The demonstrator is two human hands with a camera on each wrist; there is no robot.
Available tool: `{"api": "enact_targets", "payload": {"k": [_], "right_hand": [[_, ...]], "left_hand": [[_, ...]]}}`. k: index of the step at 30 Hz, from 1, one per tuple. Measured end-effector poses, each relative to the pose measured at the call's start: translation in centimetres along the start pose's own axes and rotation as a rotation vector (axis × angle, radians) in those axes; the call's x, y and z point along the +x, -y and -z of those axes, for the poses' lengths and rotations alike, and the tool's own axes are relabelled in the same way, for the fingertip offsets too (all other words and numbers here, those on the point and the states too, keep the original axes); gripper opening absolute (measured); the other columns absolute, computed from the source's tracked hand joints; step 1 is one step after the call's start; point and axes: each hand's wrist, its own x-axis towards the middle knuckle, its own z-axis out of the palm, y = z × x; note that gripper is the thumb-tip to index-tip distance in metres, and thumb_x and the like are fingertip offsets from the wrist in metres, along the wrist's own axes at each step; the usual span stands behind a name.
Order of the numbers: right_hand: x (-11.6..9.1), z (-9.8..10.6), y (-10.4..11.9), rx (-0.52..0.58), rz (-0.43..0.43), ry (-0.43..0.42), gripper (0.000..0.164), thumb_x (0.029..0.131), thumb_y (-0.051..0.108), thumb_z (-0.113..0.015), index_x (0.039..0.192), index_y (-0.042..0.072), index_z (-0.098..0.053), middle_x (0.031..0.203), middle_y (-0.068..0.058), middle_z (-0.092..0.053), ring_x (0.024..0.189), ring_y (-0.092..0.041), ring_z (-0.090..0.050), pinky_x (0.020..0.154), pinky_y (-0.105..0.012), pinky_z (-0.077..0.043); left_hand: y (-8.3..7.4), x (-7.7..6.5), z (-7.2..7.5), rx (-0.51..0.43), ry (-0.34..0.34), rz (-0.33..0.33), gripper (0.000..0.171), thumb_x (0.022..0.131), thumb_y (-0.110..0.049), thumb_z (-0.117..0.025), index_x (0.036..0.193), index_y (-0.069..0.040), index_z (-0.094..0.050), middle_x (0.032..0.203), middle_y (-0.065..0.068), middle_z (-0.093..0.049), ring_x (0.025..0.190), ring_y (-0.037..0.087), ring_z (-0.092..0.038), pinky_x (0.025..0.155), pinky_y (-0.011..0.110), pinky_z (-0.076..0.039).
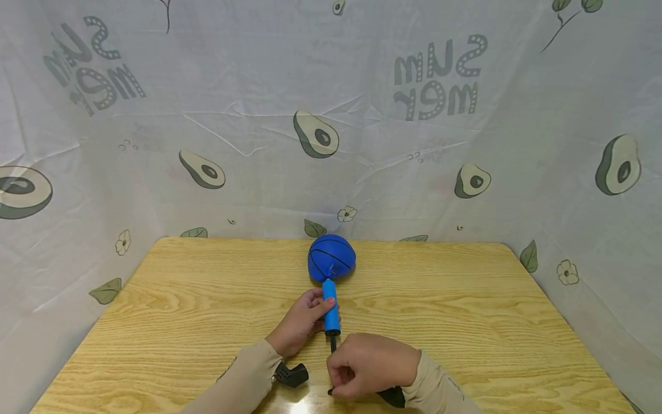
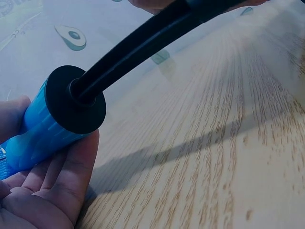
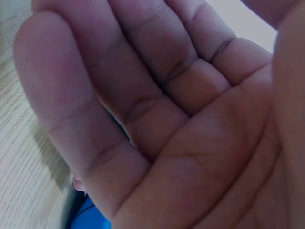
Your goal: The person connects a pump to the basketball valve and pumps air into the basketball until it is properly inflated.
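Blue basketball (image 1: 326, 248): is sitting toward the 12 o'clock edge of the wooden table (image 1: 217, 287), showing black seams and a sunken-looking side at 6 o'clock.
Blue hand pump (image 1: 330, 307): is pointing its tip to 12 o'clock and meeting the basketball's near side; I cannot tell whether anything is going into the ball.
Black plunger rod (image 1: 333, 343): is sticking out of the pump's black end cap (image 2: 76, 109) toward 6 o'clock.
Left hand (image 1: 300, 325): is gripping the pump from 8 o'clock, its thumb lying over the barrel and its fingers curling underneath.
Right hand (image 1: 369, 365): is pinching the rod's outer end with curled fingers, reaching in from 4 o'clock and hiding most of that end.
Beige sleeves (image 1: 243, 376): are covering both forearms, a black device (image 1: 291, 375) sitting at the left wrist.
White backdrop (image 1: 258, 69): is hanging beyond the table at 12 o'clock, showing avocados and mirrored "summer" lettering.
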Motion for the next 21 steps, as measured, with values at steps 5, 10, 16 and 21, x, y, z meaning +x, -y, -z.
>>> {"api": "enact_targets", "payload": {"k": [5, 10, 16, 21], "right_hand": [[-0.07, 0.02, -0.01, -0.024, -0.003, -0.031, 0.016, 0.096, 0.018, -0.075, 0.081, 0.021, -0.071, 0.070, 0.024, -0.054, 0.062, 0.017, -0.044, 0.058, -0.005, -0.042], [-0.16, 0.01, -0.06, -0.057, -0.016, -0.094, 0.016, 0.096, 0.020, -0.076, 0.081, 0.022, -0.070, 0.071, 0.023, -0.057, 0.062, 0.017, -0.046, 0.059, -0.005, -0.043], [-0.11, 0.20, -0.07, -0.094, -0.085, -0.163, 0.019, 0.094, 0.023, -0.078, 0.077, 0.024, -0.070, 0.069, 0.023, -0.058, 0.062, 0.014, -0.048, 0.058, -0.007, -0.042], [0.01, 0.42, -0.13, -0.120, -0.157, -0.227, 0.020, 0.093, 0.025, -0.080, 0.077, 0.026, -0.068, 0.070, 0.024, -0.058, 0.063, 0.011, -0.050, 0.058, -0.009, -0.043]], "left_hand": [[-0.07, 0.01, -0.15, -0.004, -0.017, 0.006, 0.052, 0.109, -0.020, -0.056, 0.147, 0.007, -0.033, 0.111, 0.012, -0.062, 0.096, 0.019, -0.068, 0.088, 0.033, -0.059], [-0.21, -0.01, -0.29, -0.021, -0.035, 0.015, 0.054, 0.109, -0.020, -0.056, 0.148, 0.008, -0.032, 0.115, 0.014, -0.063, 0.097, 0.018, -0.066, 0.088, 0.032, -0.059], [-0.28, -0.02, -0.26, -0.043, -0.037, 0.023, 0.052, 0.110, -0.019, -0.055, 0.148, 0.008, -0.033, 0.116, 0.014, -0.062, 0.098, 0.018, -0.066, 0.090, 0.031, -0.058], [-0.33, -0.28, -0.22, -0.047, -0.034, 0.016, 0.054, 0.110, -0.022, -0.055, 0.148, 0.009, -0.032, 0.118, 0.014, -0.061, 0.099, 0.018, -0.066, 0.090, 0.030, -0.058]]}}
